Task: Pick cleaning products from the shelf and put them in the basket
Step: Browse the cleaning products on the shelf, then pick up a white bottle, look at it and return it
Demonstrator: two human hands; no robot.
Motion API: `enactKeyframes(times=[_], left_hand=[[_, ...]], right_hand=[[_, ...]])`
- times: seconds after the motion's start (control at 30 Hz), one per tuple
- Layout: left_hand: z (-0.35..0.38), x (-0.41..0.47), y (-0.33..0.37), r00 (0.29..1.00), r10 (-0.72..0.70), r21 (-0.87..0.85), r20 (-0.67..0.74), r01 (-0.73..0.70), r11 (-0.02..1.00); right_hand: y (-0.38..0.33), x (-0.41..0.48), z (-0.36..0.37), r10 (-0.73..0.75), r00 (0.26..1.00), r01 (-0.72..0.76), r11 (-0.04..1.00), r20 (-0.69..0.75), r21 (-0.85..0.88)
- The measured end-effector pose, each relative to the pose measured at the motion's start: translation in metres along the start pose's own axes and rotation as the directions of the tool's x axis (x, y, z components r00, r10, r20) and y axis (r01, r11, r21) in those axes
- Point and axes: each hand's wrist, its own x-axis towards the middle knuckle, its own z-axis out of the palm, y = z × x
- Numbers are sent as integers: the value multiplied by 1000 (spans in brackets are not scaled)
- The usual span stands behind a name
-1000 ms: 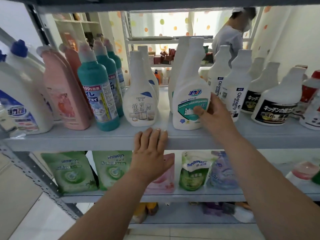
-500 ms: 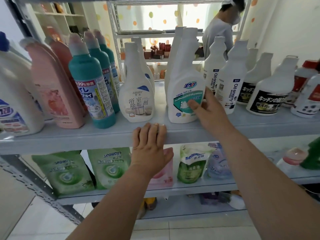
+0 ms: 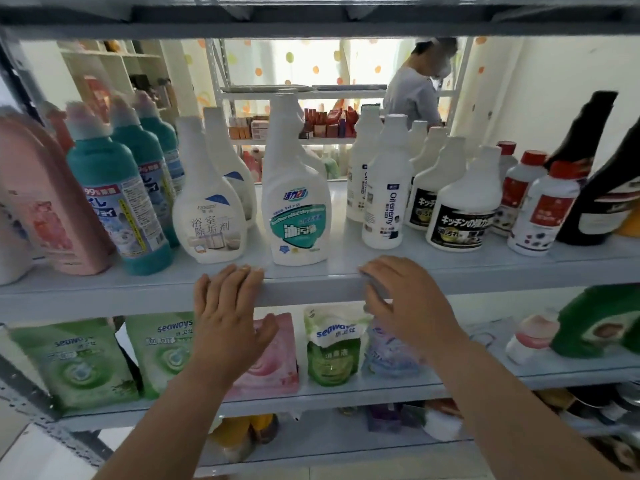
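While left hand (image 3: 225, 317) and right hand (image 3: 414, 306) rest on the shelf (image 3: 104, 299) edge, fingers together and empty, the spray bottle (image 3: 298, 209) stands ungripped.

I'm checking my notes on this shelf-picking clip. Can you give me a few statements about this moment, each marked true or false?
1. The right hand grips the teal-label white bottle. False: it is down at the front edge of the shelf, apart from the bottle.
2. The left hand lies on the shelf edge with straight fingers. True.
3. The teal-label white bottle stands upright. True.
4. The green pouches sit on the level above the bottles. False: they are on the level below.
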Motion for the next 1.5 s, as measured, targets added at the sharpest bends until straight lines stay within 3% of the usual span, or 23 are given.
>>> enactKeyframes(times=[0.07,0.2,0.33,0.5,0.63,0.93,1.1,1.2,1.27,1.33,1.43,1.5], left_hand=[[-11,2,15,996,-73,-29,44,74,997],[-33,-2,72,999,26,-309,-30,-33,951],[-30,34,157,996,-50,-524,75,82,848],[5,125,200,918,-377,-651,121,360,668],[34,147,203,824,-541,-602,167,520,606],[40,143,204,829,-526,-592,191,525,612],[17,120,205,873,-412,-710,260,462,532],[-14,95,213,909,-294,-858,296,388,337],[-34,71,218,902,-274,-918,335,377,120],[-44,46,219,854,-275,-896,442,434,-94],[-45,3,221,765,-175,-747,620,508,-429],[-47,-28,220,666,-84,-585,741,579,-568]], right_hand=[[27,-10,-15,16,999,-17,999,-38,-36],[75,-30,-38,-8,999,4,995,-41,-102],[98,-43,-35,-14,997,1,987,-75,-161],[99,-47,-24,-17,997,3,983,-75,-183],[105,-46,-22,-43,997,30,983,-64,-183],[104,-48,-30,-15,1000,18,991,23,-131],[96,-45,-46,41,994,-43,999,105,11],[84,-40,-63,148,986,-165,930,76,329],[68,-44,-77,230,965,-258,738,127,624],[45,-56,-83,219,958,-272,506,183,819],[12,-85,-78,208,964,-238,384,167,892],[-7,-106,-71,249,954,-249,360,164,899]])
